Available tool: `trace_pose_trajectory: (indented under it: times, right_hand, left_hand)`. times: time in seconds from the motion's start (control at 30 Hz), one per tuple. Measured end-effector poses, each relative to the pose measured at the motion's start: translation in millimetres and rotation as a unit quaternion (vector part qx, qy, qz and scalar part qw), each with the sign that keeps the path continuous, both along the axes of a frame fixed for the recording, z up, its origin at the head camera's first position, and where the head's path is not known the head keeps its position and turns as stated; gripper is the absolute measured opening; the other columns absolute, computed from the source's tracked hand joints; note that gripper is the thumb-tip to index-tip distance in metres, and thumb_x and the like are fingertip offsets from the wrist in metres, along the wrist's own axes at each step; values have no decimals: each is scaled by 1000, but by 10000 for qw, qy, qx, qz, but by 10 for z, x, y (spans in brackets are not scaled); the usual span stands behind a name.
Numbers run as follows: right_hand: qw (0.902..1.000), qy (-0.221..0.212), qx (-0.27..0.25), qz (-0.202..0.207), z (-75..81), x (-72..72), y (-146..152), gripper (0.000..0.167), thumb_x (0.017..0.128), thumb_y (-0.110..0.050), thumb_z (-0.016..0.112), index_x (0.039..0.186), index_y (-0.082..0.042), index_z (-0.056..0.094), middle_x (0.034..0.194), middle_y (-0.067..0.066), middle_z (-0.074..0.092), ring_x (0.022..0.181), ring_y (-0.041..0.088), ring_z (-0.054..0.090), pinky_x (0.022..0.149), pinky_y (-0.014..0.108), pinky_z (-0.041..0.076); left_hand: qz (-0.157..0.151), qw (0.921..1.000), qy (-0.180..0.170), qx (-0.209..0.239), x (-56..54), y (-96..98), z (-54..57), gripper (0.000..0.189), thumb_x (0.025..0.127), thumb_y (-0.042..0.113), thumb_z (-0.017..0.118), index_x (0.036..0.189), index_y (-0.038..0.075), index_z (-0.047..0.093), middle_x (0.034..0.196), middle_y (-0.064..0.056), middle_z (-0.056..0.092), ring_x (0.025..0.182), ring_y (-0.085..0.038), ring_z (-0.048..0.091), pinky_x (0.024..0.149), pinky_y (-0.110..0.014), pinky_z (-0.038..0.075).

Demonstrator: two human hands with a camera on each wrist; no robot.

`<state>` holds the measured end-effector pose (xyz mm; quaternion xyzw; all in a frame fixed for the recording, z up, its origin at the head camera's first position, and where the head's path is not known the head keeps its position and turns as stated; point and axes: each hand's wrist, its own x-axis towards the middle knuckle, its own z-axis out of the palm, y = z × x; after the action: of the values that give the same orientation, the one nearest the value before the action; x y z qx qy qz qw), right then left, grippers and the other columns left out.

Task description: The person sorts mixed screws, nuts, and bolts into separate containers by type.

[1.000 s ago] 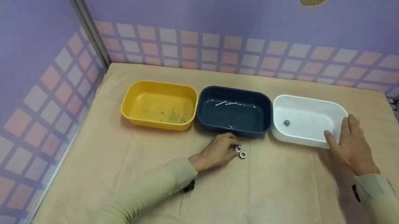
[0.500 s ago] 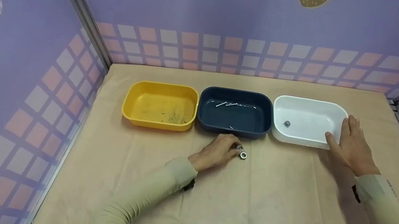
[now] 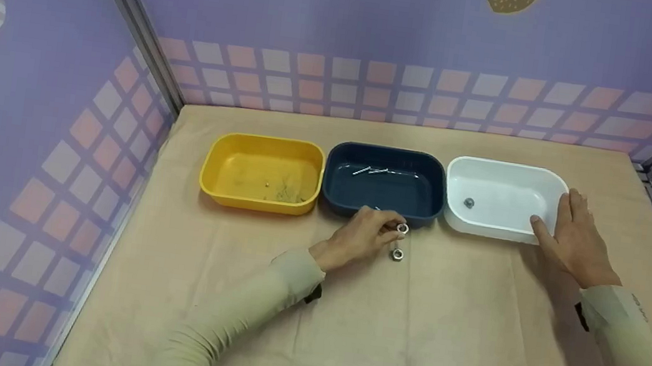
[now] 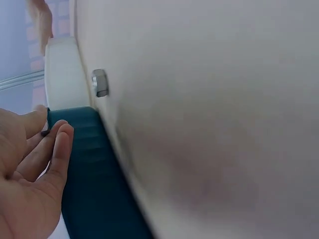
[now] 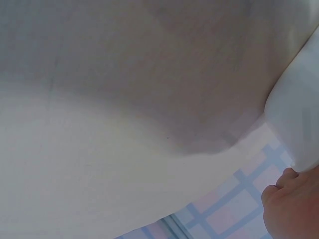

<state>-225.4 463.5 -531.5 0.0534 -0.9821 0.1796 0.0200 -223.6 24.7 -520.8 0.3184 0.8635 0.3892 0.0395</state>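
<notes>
A metal nut [image 3: 402,228] is pinched between the thumb and fingers of my left hand [image 3: 356,237], raised at the front rim of the dark blue bin [image 3: 384,194]. Fingers mostly hide this nut in the left wrist view. A second nut [image 3: 397,255] lies on the cloth just below that hand; the left wrist view shows this loose nut [image 4: 100,83] beside the bins. My right hand [image 3: 579,245] rests against the right end of the white bin [image 3: 499,232], fingers straight and thumb at the front rim. One small metal piece [image 3: 469,203] lies inside the white bin.
Left of the dark blue bin stands a yellow bin [image 3: 257,204] holding tiny thin pieces [image 3: 286,191]. The dark blue bin holds several slim metal pieces [image 3: 378,171]. All three bins form a row on the beige cloth [image 3: 357,332], before a patterned wall [image 3: 346,28].
My left hand has taken one of the two nuts from the cloth and lifted it forward, toward the dark blue bin. The other nut and my right hand have stayed put.
</notes>
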Motion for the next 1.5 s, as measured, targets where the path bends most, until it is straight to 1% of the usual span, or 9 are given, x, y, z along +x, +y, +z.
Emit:
trace_pose_trajectory:
  times: [0.33, 0.5, 0.6, 0.73, 0.83, 0.97, 1.13, 1.3, 1.5]
  right_hand:
    - [10000, -36, 19, -40, -7, 4, -2, 96, 111, -54, 39, 163, 17, 2, 171, 41, -2, 159, 60, -1, 130, 68, 5]
    - [10000, -52, -7, -35, -4, 10, 0, 96, 111, -54, 39, 163, 17, 1, 172, 41, -3, 159, 60, -1, 131, 68, 5]
    - [10000, -36, -37, -44, -5, 7, 7, 96, 111, -54, 39, 163, 17, 1, 172, 40, -3, 159, 60, -2, 130, 69, 5]
    - [10000, -59, -34, -57, -22, 7, 8, 95, 111, -54, 38, 164, 16, 1, 172, 40, -4, 160, 59, -3, 130, 68, 4]
    - [10000, -61, -12, -53, -30, 8, -3, 95, 111, -54, 36, 163, 17, 1, 172, 40, -3, 160, 59, -3, 130, 68, 4]
    - [10000, -1, -16, -46, -23, -3, -11, 95, 111, -54, 37, 164, 17, 1, 172, 40, -2, 160, 59, -2, 131, 68, 4]
    - [10000, 11, -22, -17, -20, -5, -23, 95, 111, -54, 37, 164, 16, 1, 172, 40, -2, 160, 59, -2, 131, 66, 3]
    - [10000, -11, 14, -59, -24, 8, -20, 95, 111, -54, 37, 164, 16, 2, 172, 40, -3, 159, 60, 0, 131, 68, 5]
    - [9998, -53, 128, -145, -19, -17, -24, 96, 111, -56, 36, 164, 16, 1, 172, 40, -2, 160, 60, 1, 131, 67, 5]
  left_hand:
    - [-304, 9994, 14, 149, -47, 184, 169, 24, 102, 14, 74, 121, 0, 76, 110, -10, 81, 95, -12, 75, 82, -16, 58]
    - [-347, 9992, -32, 180, -84, 299, 243, 24, 104, 16, 71, 123, 1, 75, 112, -9, 81, 92, -6, 70, 79, -13, 54]
    - [-353, 9993, -9, 159, -112, 390, 293, 25, 104, 17, 71, 124, 2, 74, 114, -9, 80, 94, -7, 70, 81, -12, 53]
    - [-362, 9991, 185, 117, -150, 529, 337, 24, 103, 17, 72, 123, 2, 75, 113, -8, 81, 98, -11, 74, 82, -13, 54]
    - [-439, 9986, 272, 128, -184, 627, 369, 24, 103, 16, 72, 122, 2, 76, 113, -8, 81, 99, -10, 75, 82, -12, 54]
    - [-544, 9981, 250, 169, -247, 760, 423, 26, 104, 17, 71, 124, 0, 75, 115, -9, 81, 101, -9, 74, 82, -9, 52]
    - [-489, 9980, 408, -13, -337, 942, 491, 26, 104, 20, 71, 123, 3, 76, 115, -6, 81, 103, -7, 75, 85, -8, 52]
    - [-511, 9971, 504, -267, -398, 1137, 552, 27, 106, 24, 69, 124, 5, 76, 115, -4, 81, 101, -6, 74, 86, -10, 52]
    - [-576, 9963, 474, -417, -473, 1342, 550, 28, 106, 25, 68, 125, 6, 76, 113, -3, 81, 95, -3, 70, 82, -9, 51]
